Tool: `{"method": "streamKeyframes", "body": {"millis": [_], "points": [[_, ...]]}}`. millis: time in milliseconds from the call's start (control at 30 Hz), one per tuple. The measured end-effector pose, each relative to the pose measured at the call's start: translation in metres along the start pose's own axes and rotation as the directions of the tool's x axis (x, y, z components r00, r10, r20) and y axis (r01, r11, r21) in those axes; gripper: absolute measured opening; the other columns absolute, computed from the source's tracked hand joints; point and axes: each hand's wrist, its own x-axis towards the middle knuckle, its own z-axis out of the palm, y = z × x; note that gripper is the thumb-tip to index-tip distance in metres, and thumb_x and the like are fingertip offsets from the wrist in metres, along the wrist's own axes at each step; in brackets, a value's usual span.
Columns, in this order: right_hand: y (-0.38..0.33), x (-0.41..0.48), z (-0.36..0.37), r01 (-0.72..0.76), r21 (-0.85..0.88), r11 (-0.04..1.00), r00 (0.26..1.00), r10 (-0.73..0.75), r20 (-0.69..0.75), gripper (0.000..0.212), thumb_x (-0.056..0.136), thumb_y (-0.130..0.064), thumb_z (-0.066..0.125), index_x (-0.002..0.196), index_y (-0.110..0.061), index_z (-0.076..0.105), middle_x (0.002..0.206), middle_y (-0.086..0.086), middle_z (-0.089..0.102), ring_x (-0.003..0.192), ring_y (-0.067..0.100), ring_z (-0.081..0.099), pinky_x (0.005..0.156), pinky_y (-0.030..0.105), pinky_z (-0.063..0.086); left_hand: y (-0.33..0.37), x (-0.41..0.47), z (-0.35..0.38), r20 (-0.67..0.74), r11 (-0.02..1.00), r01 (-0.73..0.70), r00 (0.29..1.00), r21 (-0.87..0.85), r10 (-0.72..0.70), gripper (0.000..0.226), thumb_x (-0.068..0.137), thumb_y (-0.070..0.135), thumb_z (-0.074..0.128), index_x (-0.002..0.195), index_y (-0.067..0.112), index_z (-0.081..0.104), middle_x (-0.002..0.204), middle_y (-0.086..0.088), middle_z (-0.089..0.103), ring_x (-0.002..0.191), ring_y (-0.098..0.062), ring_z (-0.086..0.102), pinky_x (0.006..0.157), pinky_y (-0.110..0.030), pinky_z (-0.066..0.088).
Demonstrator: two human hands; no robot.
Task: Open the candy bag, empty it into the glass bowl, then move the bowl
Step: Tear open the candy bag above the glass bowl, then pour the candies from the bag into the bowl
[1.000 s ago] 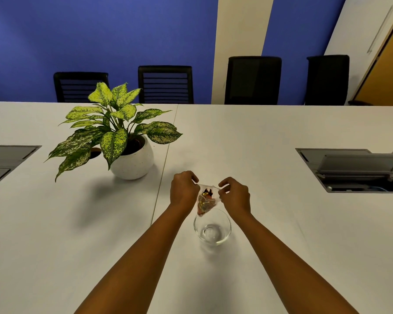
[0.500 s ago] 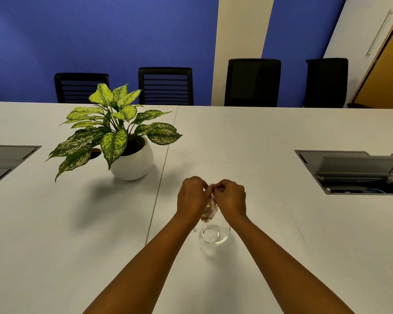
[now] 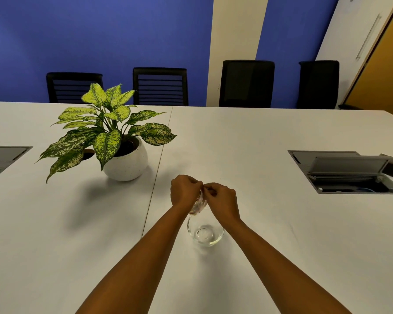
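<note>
A small clear candy bag [image 3: 198, 204] with coloured sweets hangs between my two hands, just above the far rim of the glass bowl [image 3: 205, 234]. My left hand [image 3: 183, 191] and my right hand [image 3: 221, 198] pinch the bag's top edge, knuckles almost touching. Most of the bag is hidden behind my fingers. The bowl stands on the white table [image 3: 259, 155] with nothing visible inside it.
A potted plant [image 3: 114, 141] in a white pot stands to the far left of my hands. An open cable hatch [image 3: 349, 173] is sunk in the table at the right, another hatch [image 3: 0, 157] at the left edge. Black chairs [image 3: 246, 83] line the far side.
My hands have drawn together at the bag's top, from a hand's width apart to nearly touching. The bag now hangs narrower and more hidden between them.
</note>
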Motion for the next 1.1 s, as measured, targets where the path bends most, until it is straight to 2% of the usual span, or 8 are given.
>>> {"method": "streamKeyframes", "body": {"millis": [133, 233, 400, 467, 567, 667, 833, 1100], "points": [[0.012, 0.005, -0.007, -0.127, 0.272, 0.954, 0.991, 0.131, 0.003, 0.02, 0.092, -0.017, 0.052, 0.107, -0.016, 0.065, 0.104, 0.006, 0.072, 0.098, 0.02, 0.066, 0.088, 0.029, 0.053, 0.001, -0.001, -0.004, 0.005, 0.999, -0.007, 1.0, -0.043, 0.008, 0.022, 0.082, 0.017, 0.067, 0.092, 0.0, 0.075, 0.095, -0.019, 0.076, 0.084, -0.029, 0.07, 0.07, -0.027, 0.051], [0.027, 0.005, -0.01, -0.309, 0.454, 0.836, 0.947, 0.314, 0.067, 0.02, 0.092, -0.023, 0.052, 0.111, -0.022, 0.058, 0.117, 0.005, 0.063, 0.109, 0.022, 0.059, 0.099, 0.039, 0.048, 0.003, -0.004, -0.007, 0.039, 0.996, -0.032, 0.999, -0.087, 0.035, 0.022, 0.082, 0.018, 0.067, 0.093, 0.001, 0.075, 0.096, -0.016, 0.076, 0.083, -0.026, 0.07, 0.072, -0.03, 0.057], [0.053, -0.009, -0.005, -0.535, 0.689, 0.489, 0.827, 0.468, 0.311, 0.026, 0.096, -0.03, 0.044, 0.118, -0.017, 0.05, 0.112, 0.003, 0.06, 0.106, 0.023, 0.057, 0.09, 0.034, 0.047, 0.009, -0.007, -0.006, 0.114, 0.985, -0.028, 0.992, -0.172, 0.048, 0.02, 0.079, 0.02, 0.07, 0.09, 0.005, 0.076, 0.094, -0.01, 0.076, 0.063, -0.011, 0.062, 0.051, -0.015, 0.049], [0.057, -0.016, -0.001, -0.57, 0.701, 0.43, 0.808, 0.45, 0.381, 0.029, 0.097, -0.037, 0.04, 0.109, -0.018, 0.057, 0.1, 0.002, 0.066, 0.095, 0.019, 0.062, 0.083, 0.031, 0.049, 0.01, -0.009, -0.005, 0.14, 0.977, -0.016, 0.989, -0.214, 0.046, 0.022, 0.079, 0.022, 0.071, 0.092, 0.005, 0.076, 0.094, -0.009, 0.076, 0.067, -0.011, 0.063, 0.059, -0.018, 0.052], [0.061, -0.022, 0.003, -0.579, 0.665, 0.473, 0.811, 0.419, 0.408, 0.03, 0.095, -0.044, 0.037, 0.097, -0.027, 0.062, 0.1, 0.003, 0.069, 0.097, 0.02, 0.064, 0.087, 0.032, 0.047, 0.008, -0.009, -0.006, 0.187, 0.945, 0.069, 0.982, -0.318, -0.009, 0.023, 0.079, 0.02, 0.071, 0.094, 0.003, 0.075, 0.096, -0.013, 0.075, 0.086, -0.022, 0.07, 0.082, -0.035, 0.058], [0.065, -0.024, 0.0, -0.561, 0.63, 0.536, 0.827, 0.403, 0.393, 0.031, 0.093, -0.046, 0.04, 0.108, -0.026, 0.058, 0.11, 0.004, 0.066, 0.105, 0.023, 0.062, 0.084, 0.032, 0.051, -0.001, -0.005, -0.009, 0.23, 0.889, 0.178, 0.969, -0.422, -0.085, 0.022, 0.081, 0.016, 0.069, 0.096, 0.001, 0.073, 0.098, -0.016, 0.073, 0.093, -0.026, 0.07, 0.08, -0.033, 0.057], [0.076, -0.023, -0.016, -0.533, 0.615, 0.581, 0.845, 0.397, 0.358, 0.027, 0.091, -0.049, 0.044, 0.104, -0.03, 0.058, 0.103, -0.002, 0.066, 0.095, 0.017, 0.062, 0.071, 0.03, 0.051, -0.022, -0.003, -0.006, 0.301, 0.799, 0.349, 0.928, -0.489, -0.222, 0.027, 0.083, 0.018, 0.069, 0.102, 0.0, 0.07, 0.102, -0.014, 0.071, 0.093, -0.024, 0.067, 0.079, -0.033, 0.056], [0.087, -0.02, -0.024, -0.373, 0.373, 0.849, 0.927, 0.357, 0.115, 0.029, 0.093, -0.035, 0.049, 0.115, -0.019, 0.061, 0.115, 0.008, 0.063, 0.1, 0.021, 0.059, 0.066, 0.023, 0.051, -0.053, -0.012, 0.015, 0.294, 0.759, 0.46, 0.886, -0.461, -0.359, 0.029, 0.082, 0.009, 0.068, 0.109, -0.004, 0.067, 0.115, -0.021, 0.067, 0.106, -0.03, 0.064, 0.094, -0.04, 0.053]]}}
